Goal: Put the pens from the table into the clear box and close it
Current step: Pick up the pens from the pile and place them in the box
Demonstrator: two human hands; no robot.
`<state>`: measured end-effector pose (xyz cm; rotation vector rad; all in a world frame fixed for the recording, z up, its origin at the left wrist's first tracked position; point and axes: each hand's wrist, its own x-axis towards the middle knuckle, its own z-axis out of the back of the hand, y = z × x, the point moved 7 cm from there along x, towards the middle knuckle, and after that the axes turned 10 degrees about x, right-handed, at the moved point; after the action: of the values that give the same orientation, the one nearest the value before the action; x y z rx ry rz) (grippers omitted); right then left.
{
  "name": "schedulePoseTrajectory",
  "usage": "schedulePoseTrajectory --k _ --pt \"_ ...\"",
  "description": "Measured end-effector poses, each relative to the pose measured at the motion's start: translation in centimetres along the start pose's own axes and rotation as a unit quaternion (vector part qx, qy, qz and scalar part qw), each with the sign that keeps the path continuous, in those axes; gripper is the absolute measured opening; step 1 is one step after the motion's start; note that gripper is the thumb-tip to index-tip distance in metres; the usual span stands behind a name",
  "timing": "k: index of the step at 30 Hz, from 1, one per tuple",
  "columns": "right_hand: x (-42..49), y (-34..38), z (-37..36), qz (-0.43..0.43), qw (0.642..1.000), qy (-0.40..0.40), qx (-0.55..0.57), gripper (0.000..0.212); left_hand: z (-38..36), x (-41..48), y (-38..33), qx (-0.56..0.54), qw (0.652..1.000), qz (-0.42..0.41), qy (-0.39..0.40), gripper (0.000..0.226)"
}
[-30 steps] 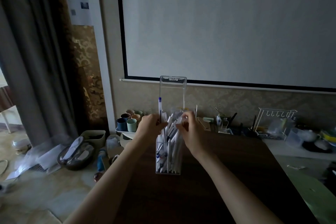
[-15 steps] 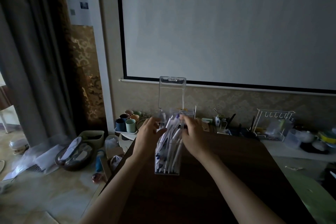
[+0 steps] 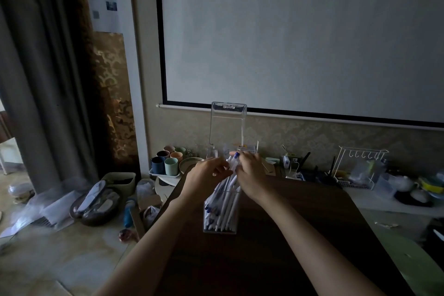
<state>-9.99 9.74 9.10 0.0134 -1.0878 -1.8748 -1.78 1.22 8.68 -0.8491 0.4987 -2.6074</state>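
Both hands are up at the mouth of the clear box (image 3: 219, 221), which stands upright on the dark tabletop (image 3: 276, 247), its lid (image 3: 228, 125) hinged open and standing straight up behind. The pens (image 3: 224, 202), white with blue tips, are packed inside and lean to the right, their tops poking out. The left hand (image 3: 207, 173) curls its grip loosely against the bunch, while the right hand (image 3: 249, 175) presses from the other side, fingers closed on the pen tops
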Motion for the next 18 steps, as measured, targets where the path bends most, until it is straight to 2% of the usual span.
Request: schedulePoseTrajectory --k 2,4,7,10,14,18 --pt "0.0 -0.1 0.0 0.000 1.000 0.006 -0.010 0.045 0.0 -0.2 0.2 -0.005 1.000 0.012 -0.008 0.018" --pt "-0.1 -0.2 0.4 -0.002 1.000 0.001 -0.015 0.051 0.8 -0.4 0.7 -0.029 0.997 0.046 -0.048 0.018" --pt "-0.3 0.0 0.9 -0.002 1.000 0.009 -0.030 0.059 1.9 -1.3 0.9 -0.044 0.993 0.069 -0.082 0.035" --pt "-0.2 0.6 0.9 0.014 0.998 0.031 -0.053 0.058 1.2 -2.1 0.9 0.040 0.997 0.042 -0.055 0.064" --pt "-0.4 1.3 0.2 0.011 0.998 0.062 -0.003 0.057 0.7 -2.1 2.4 0.127 0.989 0.070 -0.040 0.067" --pt "-1.9 0.2 -2.4 -0.018 0.988 0.145 -0.049 0.062 -1.1 -2.6 3.0 0.110 0.991 0.065 0.023 0.067"
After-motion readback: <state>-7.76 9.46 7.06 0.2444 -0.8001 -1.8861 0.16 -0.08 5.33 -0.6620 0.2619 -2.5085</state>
